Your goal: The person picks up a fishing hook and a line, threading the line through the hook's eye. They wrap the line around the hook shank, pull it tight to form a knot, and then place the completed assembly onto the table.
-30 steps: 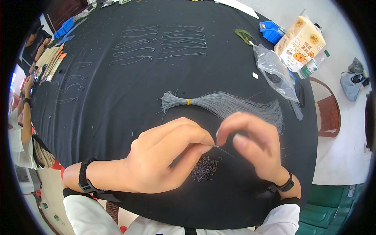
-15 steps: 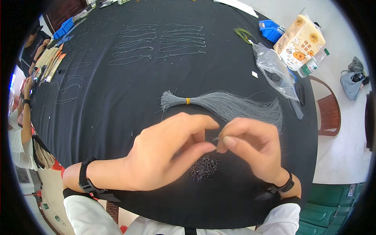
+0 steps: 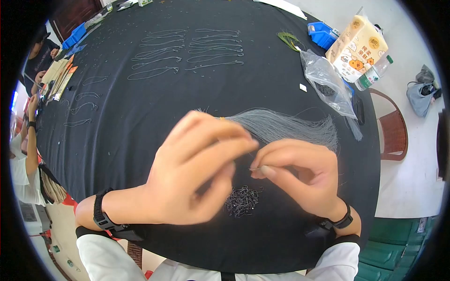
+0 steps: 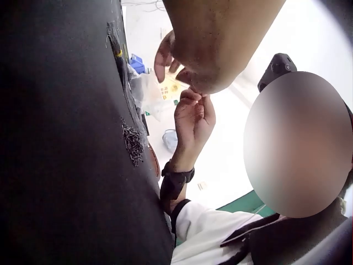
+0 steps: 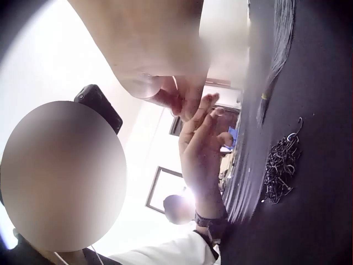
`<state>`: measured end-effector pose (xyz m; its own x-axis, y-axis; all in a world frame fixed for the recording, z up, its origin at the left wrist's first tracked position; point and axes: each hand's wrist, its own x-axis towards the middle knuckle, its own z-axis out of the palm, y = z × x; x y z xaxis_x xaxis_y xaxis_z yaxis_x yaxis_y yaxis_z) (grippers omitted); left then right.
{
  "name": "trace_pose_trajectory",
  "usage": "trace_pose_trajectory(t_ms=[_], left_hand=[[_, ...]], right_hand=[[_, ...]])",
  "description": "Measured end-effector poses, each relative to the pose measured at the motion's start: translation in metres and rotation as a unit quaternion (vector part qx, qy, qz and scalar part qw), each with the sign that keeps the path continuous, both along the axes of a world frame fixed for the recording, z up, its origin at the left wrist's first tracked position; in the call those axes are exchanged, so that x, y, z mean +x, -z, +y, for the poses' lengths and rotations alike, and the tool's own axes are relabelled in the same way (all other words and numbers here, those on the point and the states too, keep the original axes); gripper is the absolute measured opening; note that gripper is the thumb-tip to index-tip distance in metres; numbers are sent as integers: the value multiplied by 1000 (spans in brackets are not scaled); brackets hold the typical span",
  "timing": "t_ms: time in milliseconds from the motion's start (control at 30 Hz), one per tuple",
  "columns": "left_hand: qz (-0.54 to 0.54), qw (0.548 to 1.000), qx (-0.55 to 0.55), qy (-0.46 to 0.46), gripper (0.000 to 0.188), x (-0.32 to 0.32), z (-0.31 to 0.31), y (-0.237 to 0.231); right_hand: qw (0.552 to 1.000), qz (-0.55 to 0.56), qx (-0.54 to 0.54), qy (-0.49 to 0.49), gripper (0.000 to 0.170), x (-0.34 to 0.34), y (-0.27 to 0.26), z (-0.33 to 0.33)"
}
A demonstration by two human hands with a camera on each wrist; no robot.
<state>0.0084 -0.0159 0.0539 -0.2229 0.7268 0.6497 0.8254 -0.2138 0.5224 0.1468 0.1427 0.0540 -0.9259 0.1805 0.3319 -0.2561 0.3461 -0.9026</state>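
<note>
Grey looped lines point(image 3: 215, 48) in rows on black-clothed bench point(image 3: 117, 164), seemingly done | grey strand bundle point(image 3: 290, 124), dark metal pile point(image 3: 242, 201) apparently left | thin piece point(image 3: 254, 168) pinched in right hand point(image 3: 311, 187), likely unfinished | left hand point(image 3: 187, 168) open

Got plain black on the surface point(image 3: 117, 140), grey on the strands point(image 3: 286, 124), yellow on the band point(image 5: 265, 96). Also seeing cream with orange cartoon print on the packet point(image 3: 356, 49), bright blue on the bin point(image 3: 321, 36), plus reddish-brown on the chair point(image 3: 393, 136).
</note>
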Motion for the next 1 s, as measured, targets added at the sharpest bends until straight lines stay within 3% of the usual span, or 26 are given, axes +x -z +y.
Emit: trace_pose_trajectory(t_ms=[133, 433, 667, 833, 1000], left_hand=[[93, 994, 55, 36, 31, 2, 1, 6], [130, 986, 73, 77, 24, -5, 5, 21], [-82, 991, -60, 85, 12, -9, 3, 16], [-351, 922, -129, 100, 5, -6, 2, 19], [-423, 888, -144, 112, 7, -12, 4, 21]], right_hand=[[991, 32, 128, 25, 11, 0, -2, -6], [982, 18, 190, 12, 11, -1, -2, -6], [989, -17, 146, 8, 12, -4, 1, -2], [997, -64, -45, -9, 7, -5, 6, 4], [957, -93, -272, -29, 13, -14, 0, 16]])
